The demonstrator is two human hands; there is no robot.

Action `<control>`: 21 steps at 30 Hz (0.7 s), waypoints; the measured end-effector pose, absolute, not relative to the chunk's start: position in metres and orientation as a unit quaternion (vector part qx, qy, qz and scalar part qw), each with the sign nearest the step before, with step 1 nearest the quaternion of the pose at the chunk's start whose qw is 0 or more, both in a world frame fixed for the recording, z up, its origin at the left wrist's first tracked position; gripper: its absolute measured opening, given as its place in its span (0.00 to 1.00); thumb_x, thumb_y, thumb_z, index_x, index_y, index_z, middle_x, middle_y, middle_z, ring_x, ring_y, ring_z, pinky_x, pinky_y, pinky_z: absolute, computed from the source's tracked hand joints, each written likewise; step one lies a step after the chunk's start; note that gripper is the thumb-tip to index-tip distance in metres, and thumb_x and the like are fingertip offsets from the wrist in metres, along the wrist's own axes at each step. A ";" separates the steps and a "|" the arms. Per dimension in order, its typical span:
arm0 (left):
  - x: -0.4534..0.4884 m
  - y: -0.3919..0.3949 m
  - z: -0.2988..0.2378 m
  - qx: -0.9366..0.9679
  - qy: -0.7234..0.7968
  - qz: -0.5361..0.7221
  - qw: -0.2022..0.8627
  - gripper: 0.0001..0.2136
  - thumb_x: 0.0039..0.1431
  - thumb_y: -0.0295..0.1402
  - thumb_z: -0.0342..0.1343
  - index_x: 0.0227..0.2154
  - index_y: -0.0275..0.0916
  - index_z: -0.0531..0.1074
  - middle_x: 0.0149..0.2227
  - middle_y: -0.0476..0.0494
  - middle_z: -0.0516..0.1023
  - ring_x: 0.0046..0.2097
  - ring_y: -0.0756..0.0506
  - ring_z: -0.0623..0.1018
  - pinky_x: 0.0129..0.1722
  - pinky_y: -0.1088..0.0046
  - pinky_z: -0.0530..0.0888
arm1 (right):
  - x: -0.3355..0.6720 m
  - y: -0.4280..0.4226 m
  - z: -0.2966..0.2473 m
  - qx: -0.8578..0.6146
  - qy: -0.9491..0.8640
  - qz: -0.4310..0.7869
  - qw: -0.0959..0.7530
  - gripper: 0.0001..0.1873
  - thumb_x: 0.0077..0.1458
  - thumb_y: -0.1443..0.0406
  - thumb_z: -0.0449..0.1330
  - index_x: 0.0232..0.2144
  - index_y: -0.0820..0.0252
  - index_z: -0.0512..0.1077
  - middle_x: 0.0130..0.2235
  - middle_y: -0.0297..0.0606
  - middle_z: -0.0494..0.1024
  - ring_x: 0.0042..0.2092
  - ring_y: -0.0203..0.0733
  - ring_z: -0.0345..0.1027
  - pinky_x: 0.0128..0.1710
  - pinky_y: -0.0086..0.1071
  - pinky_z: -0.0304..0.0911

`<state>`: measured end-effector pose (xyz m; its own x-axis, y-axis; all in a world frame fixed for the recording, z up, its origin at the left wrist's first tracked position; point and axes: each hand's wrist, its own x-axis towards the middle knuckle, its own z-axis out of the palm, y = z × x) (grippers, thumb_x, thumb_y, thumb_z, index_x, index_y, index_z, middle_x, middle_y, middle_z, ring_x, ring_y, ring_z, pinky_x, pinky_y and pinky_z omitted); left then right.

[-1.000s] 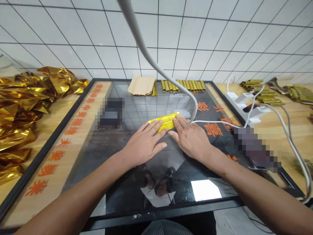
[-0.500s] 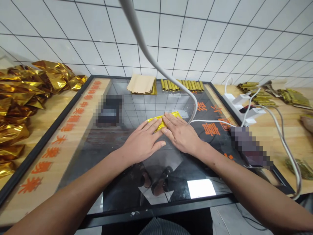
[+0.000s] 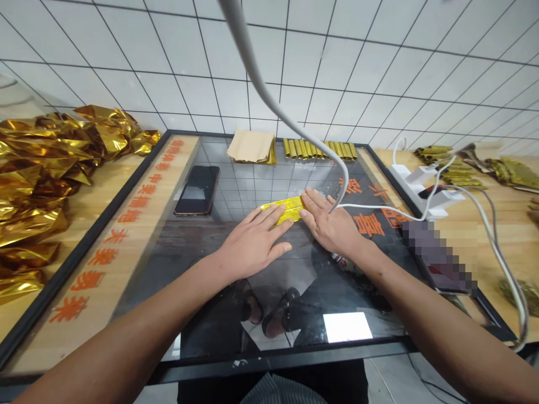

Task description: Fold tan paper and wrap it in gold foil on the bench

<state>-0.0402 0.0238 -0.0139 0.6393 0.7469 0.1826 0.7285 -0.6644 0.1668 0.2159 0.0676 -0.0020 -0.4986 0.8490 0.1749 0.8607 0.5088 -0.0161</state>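
Observation:
A folded strip of gold foil paper [image 3: 290,209] lies on the glass tabletop [image 3: 269,292], with a crease line along its length. My left hand [image 3: 255,241] rests flat over the strip's left end, fingers stretched out and thumb apart. At the other end my right hand [image 3: 326,221] lies with its fingertips on the foil, fingers extended side by side. Beyond them, at the back of the glass, are a stack of tan-backed gold paper sheets [image 3: 249,147] and a row of rolled gold paper tubes [image 3: 318,148].
Crumpled gold foil [image 3: 46,174] is heaped at the left. A phone [image 3: 197,191] lies on the glass, another phone [image 3: 435,258] at the right edge. A white cable [image 3: 269,95] hangs across the view near my right hand. A power strip [image 3: 421,191] stands at the right.
My hands have moved apart, the right one sliding to the right along the foil strip, so more of the strip shows between them. The view has shifted slightly.

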 end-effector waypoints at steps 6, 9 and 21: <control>-0.041 0.025 -0.015 0.906 0.405 0.118 0.037 0.29 0.80 0.54 0.41 0.74 0.45 0.65 0.79 0.38 0.59 0.80 0.35 0.57 0.78 0.49 0.53 | 0.209 0.059 0.002 -0.506 -0.854 -0.037 0.114 0.37 0.79 0.52 0.41 0.75 0.74 0.60 0.77 0.63 0.58 0.78 0.62 0.54 0.74 0.61 0.54; -0.041 0.025 -0.014 0.907 0.404 0.112 0.033 0.30 0.80 0.54 0.40 0.73 0.44 0.65 0.79 0.37 0.58 0.80 0.36 0.57 0.78 0.49 0.53 | 0.201 0.053 0.007 -0.460 -0.877 -0.018 0.136 0.38 0.79 0.50 0.42 0.77 0.71 0.56 0.79 0.59 0.54 0.80 0.59 0.48 0.76 0.59 0.52; -0.041 0.022 -0.010 0.905 0.412 0.092 0.049 0.31 0.81 0.54 0.40 0.74 0.41 0.63 0.80 0.36 0.54 0.81 0.36 0.54 0.79 0.48 0.53 | 0.193 0.049 -0.004 -0.420 -0.900 0.031 0.109 0.40 0.80 0.47 0.40 0.76 0.72 0.58 0.78 0.58 0.56 0.80 0.55 0.48 0.77 0.56 0.51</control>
